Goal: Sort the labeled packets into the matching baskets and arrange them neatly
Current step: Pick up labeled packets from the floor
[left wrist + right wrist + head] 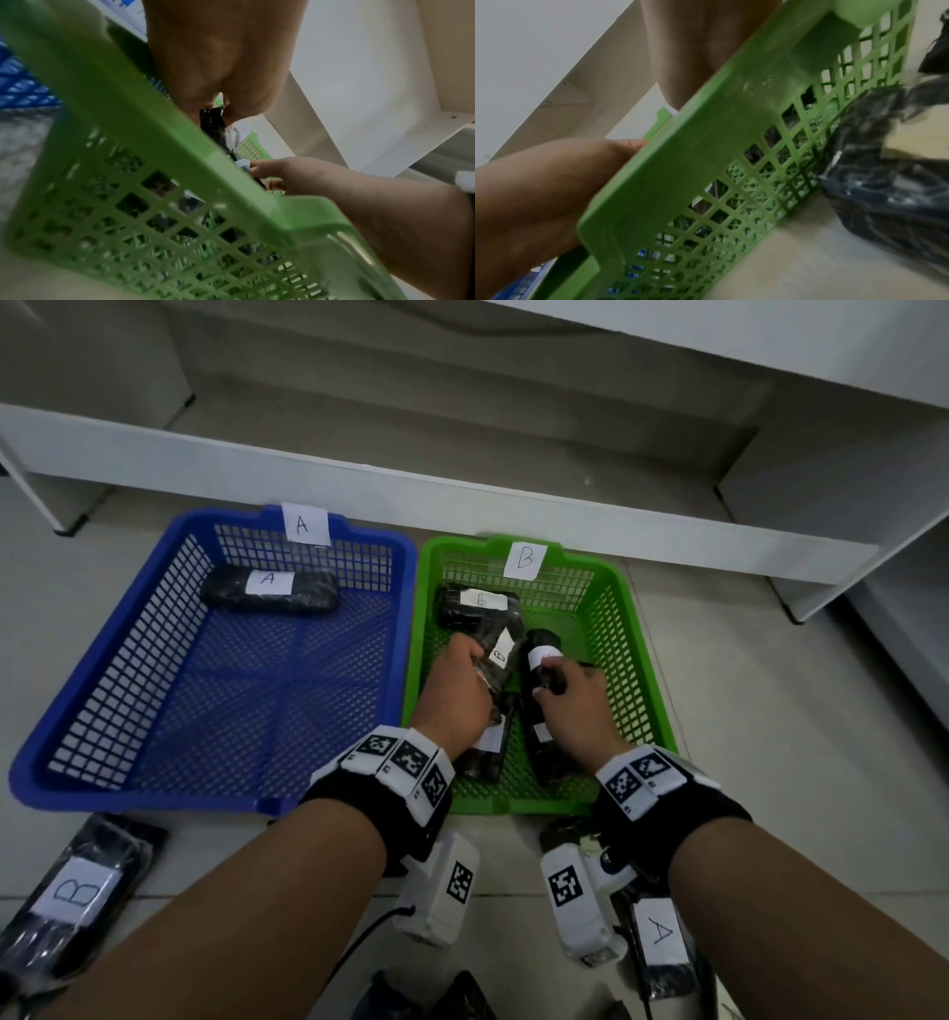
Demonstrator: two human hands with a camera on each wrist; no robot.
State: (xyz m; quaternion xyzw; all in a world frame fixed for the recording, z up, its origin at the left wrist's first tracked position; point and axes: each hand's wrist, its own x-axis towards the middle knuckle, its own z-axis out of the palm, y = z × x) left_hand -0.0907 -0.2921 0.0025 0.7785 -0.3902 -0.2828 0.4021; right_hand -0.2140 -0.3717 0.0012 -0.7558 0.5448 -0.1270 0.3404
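The green basket tagged B holds several black packets with white labels. My left hand grips a B-labelled packet lying at a slant in the middle of that basket. My right hand grips another black packet just to the right of it, and its label is partly covered. A further B packet lies against the far wall. The blue basket tagged A holds one A packet. In the left wrist view my left hand pinches the black packet above the green rim.
Loose on the floor near me are a B packet at the left and an A packet at the right, with more dark packets between my arms. A white shelf edge runs behind both baskets.
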